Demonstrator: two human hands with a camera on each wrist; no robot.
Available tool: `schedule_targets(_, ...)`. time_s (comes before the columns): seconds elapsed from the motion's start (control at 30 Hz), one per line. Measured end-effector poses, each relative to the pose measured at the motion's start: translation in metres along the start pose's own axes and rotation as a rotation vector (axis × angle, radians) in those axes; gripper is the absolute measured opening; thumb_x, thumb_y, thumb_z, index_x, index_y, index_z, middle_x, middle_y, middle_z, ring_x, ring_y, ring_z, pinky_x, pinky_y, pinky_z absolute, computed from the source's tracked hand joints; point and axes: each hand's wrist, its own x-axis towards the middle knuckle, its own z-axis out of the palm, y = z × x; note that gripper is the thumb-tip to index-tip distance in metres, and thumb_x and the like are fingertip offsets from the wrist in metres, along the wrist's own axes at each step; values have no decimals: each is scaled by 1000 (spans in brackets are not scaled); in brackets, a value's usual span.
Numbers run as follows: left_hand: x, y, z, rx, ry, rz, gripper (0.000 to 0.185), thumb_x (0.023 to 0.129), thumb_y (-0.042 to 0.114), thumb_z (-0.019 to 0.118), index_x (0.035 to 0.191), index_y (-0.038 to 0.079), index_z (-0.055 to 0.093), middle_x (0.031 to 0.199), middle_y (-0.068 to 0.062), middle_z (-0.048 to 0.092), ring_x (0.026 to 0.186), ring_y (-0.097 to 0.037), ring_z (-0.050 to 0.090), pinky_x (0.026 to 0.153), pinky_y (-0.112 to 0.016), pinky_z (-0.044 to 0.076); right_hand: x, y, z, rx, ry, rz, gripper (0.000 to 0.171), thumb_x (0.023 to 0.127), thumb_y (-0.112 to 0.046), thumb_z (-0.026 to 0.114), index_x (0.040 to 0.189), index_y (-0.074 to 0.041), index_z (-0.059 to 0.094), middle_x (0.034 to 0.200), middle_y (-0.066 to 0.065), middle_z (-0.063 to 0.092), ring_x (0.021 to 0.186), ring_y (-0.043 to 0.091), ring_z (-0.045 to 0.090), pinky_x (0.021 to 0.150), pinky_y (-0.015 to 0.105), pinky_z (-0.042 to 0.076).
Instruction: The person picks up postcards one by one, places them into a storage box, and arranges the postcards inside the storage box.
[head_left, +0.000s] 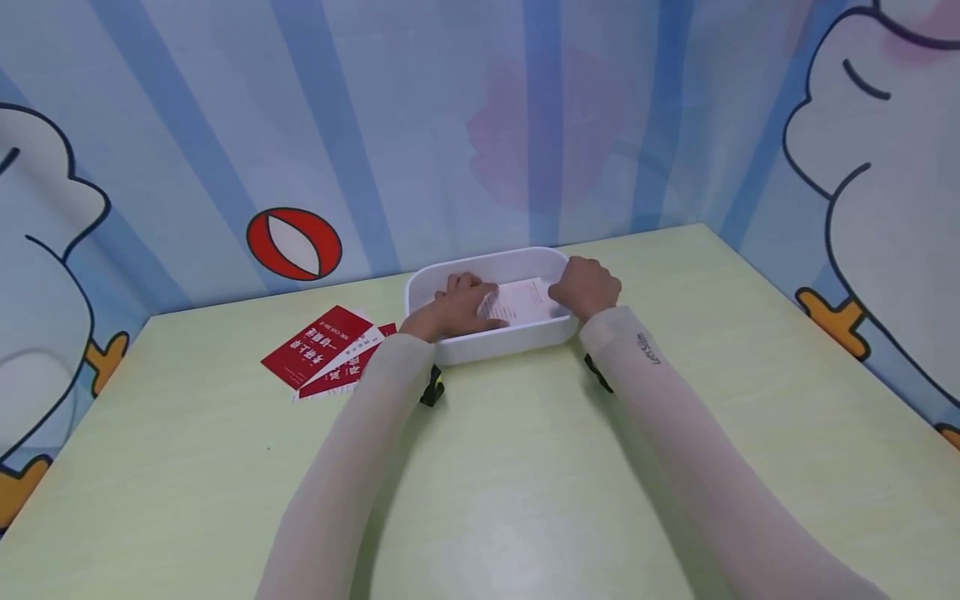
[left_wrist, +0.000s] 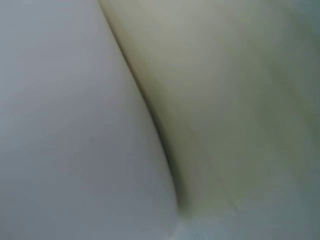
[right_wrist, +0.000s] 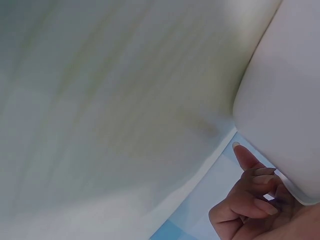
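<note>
A white plastic basin (head_left: 506, 343) with rounded corners stands near the back of the table. Inside it lies a white card (head_left: 525, 302) with small reddish print. My left hand (head_left: 461, 307) reaches over the near rim into the basin, its thumb and fingers spread at the card's left end. At the right end of the basin, my right hand (head_left: 588, 287) grips the rim. In the right wrist view, that hand's curled fingers (right_wrist: 247, 205) show against the basin's outer wall (right_wrist: 285, 105). Only the outer wall (left_wrist: 75, 125) and tabletop fill the left wrist view.
Several red and white printed cards (head_left: 318, 346) lie overlapping on the table, left of the basin and partly behind the left sleeve (head_left: 375, 417). A patterned backdrop (head_left: 420, 125) rises right behind the table's back edge.
</note>
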Motion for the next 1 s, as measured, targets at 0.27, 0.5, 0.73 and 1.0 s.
schedule_targets(0.27,2,-1,-3,-28,73,-9,60,102,44,48,154,18,32,159,-12,28,144,-32,23,117,-63,26,2,1,2,-7,0,-5,40,91,-26,58,122,-1,63,118,18,69,101,31,65,95,48,52)
schedule_targets(0.5,-1,0,-4,-44,135,-5,56,103,39,48,152,17,32,156,-12,35,143,-30,32,118,-55,33,1,2,4,1,-12,5,41,91,-26,59,123,-1,62,119,18,68,103,31,65,96,48,52)
schedule_targets(0.73,-4,4,-9,-45,209,34,52,103,34,50,150,17,35,145,-11,46,133,-28,45,113,-49,40,3,1,4,-4,5,1,40,91,-25,58,123,0,62,120,19,68,102,31,65,95,49,52)
schedule_targets(1.0,-14,4,-15,-26,231,25,50,104,34,49,149,15,38,144,-12,48,131,-29,48,112,-48,41,6,1,7,-2,-3,-2,40,92,-25,59,123,-1,62,121,19,68,105,32,66,97,50,51)
